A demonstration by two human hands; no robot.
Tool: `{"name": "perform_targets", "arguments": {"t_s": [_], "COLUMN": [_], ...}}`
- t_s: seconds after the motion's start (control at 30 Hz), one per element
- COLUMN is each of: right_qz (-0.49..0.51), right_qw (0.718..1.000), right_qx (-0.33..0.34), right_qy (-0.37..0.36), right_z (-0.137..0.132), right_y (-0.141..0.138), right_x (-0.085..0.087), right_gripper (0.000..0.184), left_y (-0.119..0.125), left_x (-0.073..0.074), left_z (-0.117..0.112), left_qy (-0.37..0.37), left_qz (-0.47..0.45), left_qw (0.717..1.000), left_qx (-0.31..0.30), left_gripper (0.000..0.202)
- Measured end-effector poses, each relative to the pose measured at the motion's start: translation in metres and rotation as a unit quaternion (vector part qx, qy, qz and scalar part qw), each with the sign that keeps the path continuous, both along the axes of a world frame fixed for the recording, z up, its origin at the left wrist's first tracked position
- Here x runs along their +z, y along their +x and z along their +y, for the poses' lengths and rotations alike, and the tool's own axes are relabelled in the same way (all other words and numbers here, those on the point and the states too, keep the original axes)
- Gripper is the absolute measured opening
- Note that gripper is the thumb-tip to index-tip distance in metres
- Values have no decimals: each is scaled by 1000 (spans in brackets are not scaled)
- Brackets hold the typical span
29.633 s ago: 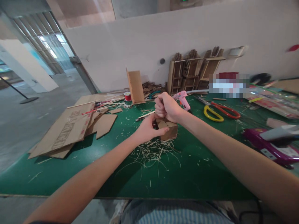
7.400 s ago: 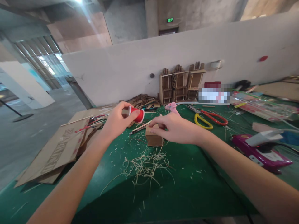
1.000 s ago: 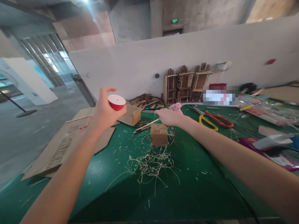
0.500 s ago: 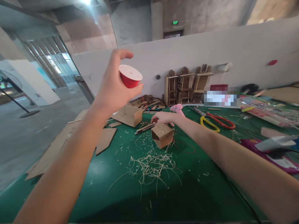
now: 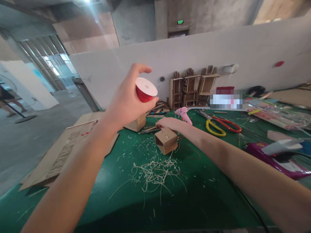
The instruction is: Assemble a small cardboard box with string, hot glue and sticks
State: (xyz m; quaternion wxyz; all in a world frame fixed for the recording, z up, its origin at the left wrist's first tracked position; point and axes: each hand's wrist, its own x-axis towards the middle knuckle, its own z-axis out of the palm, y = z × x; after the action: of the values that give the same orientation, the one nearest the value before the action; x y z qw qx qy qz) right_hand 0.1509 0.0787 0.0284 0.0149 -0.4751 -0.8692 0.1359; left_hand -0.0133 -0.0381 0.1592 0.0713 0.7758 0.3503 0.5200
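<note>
A spool of red thread (image 5: 145, 93) with white ends is held up above the table in my left hand (image 5: 132, 97). The thumb and palm hold it, while the forefinger curves free above. From the spool, red thread (image 5: 155, 114) runs down to my right hand (image 5: 167, 123), whose curled fingers close on it; their tips are mostly hidden. Just in front of that hand sits a small open cardboard box (image 5: 167, 141) with little holes in its top. A loop of red thread (image 5: 199, 155) lies to its right.
Pale string scraps (image 5: 155, 174) litter the green table (image 5: 116, 207). Cardboard sheets (image 5: 58, 155) lie left, near another cardboard piece (image 5: 136, 124). Behind are a pink glue gun (image 5: 184, 114), scissors (image 5: 218, 125) and cardboard structures (image 5: 191, 89). A purple power strip (image 5: 279, 161) is on the right.
My left hand has moved right and lower with the spool, closer to my right hand. My right hand has barely moved beside the small box. The view has shifted slightly.
</note>
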Motion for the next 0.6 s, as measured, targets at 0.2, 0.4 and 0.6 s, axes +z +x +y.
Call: {"name": "perform_targets", "arguments": {"t_s": [0.2, 0.4, 0.6], "right_qz": [37, 105, 195], "right_qw": [993, 967, 931], "right_qx": [36, 16, -4], "right_qy": [107, 234, 309], "right_z": [2, -4, -20], "right_y": [11, 18, 27], "right_x": [6, 39, 56], "right_gripper": [24, 38, 38], "left_y": [-4, -15, -15], "left_x": [-6, -15, -22], "left_z": [3, 8, 15], "left_qy": [3, -13, 16], "left_qz": [28, 4, -14], "left_qw": [999, 999, 999], "left_qx": [16, 47, 39], "left_gripper": [56, 50, 56]}}
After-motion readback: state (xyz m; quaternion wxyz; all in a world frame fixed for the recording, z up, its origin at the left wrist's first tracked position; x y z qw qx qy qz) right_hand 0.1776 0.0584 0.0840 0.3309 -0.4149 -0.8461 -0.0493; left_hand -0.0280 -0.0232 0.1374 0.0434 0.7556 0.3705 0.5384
